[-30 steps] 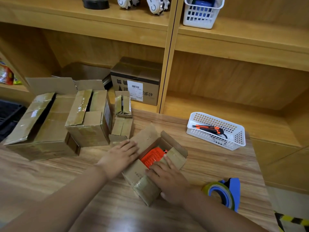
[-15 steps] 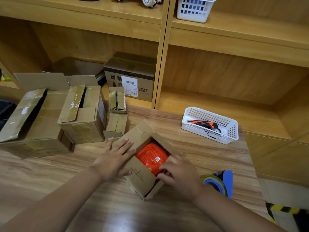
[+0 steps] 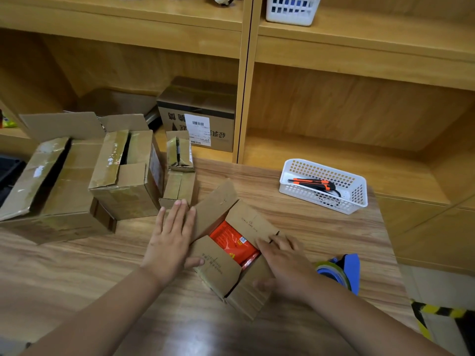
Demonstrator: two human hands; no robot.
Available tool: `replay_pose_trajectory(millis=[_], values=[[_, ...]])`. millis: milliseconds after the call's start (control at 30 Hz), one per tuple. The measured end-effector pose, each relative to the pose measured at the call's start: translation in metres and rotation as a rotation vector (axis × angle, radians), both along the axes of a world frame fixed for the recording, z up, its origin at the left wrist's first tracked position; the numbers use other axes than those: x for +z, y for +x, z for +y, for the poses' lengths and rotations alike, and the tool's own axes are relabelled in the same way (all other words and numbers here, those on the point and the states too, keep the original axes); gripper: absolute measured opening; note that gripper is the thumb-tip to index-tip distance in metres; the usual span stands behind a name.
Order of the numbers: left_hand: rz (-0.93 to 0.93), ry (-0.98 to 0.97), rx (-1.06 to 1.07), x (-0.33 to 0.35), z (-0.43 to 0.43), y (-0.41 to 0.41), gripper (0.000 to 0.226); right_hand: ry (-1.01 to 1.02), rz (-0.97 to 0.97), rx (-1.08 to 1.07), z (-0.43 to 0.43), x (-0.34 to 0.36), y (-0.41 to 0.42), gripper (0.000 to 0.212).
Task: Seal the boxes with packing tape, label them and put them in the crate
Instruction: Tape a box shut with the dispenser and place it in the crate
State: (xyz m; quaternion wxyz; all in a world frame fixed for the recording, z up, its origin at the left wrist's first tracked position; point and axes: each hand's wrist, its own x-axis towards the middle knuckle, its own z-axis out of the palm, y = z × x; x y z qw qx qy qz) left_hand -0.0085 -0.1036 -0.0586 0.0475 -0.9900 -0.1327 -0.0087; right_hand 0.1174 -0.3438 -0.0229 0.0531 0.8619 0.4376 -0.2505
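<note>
A small cardboard box (image 3: 221, 268) lies on the wooden table with its flaps partly folded. An orange packet (image 3: 232, 241) shows inside it. My left hand (image 3: 171, 240) lies flat with straight fingers against the box's left side, its thumb on the near flap. My right hand (image 3: 282, 260) holds the box's right side, fingers over the far inner flap and thumb on the outer wall. A blue tape dispenser (image 3: 341, 271) with a roll of tape sits just right of my right wrist.
Three open cardboard boxes stand at the left: a large one (image 3: 48, 183), a middle one (image 3: 126, 173) and a small one (image 3: 180, 170). A white basket (image 3: 359, 191) with orange utility knives sits at the right. A labelled box (image 3: 198, 114) rests on the shelf behind.
The small box's side flaps have folded inward over the orange packet. My left hand slid from the flap to the box's left side. My right hand shifted to the right flap.
</note>
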Motion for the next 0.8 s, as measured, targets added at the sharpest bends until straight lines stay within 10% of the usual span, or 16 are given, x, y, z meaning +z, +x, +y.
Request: replay_pose_trajectory(millis=[167, 367, 533, 800], values=[[-0.129, -0.036, 0.013, 0.000, -0.017, -0.006, 0.125, -0.018, -0.034, 0.157, -0.006, -0.017, 0.010, 0.121], [-0.258, -0.106, -0.176, -0.011, -0.042, -0.013, 0.055, 0.056, 0.091, 0.249, -0.011, 0.003, 0.029, 0.110], [-0.208, -0.228, -0.079, -0.026, -0.051, -0.017, 0.042, 0.234, 0.007, 0.178, -0.015, 0.002, 0.047, 0.090], [-0.312, -0.924, 0.185, -0.032, -0.046, -0.009, 0.042, 0.471, 0.057, -0.249, 0.015, -0.016, 0.039, 0.116]])
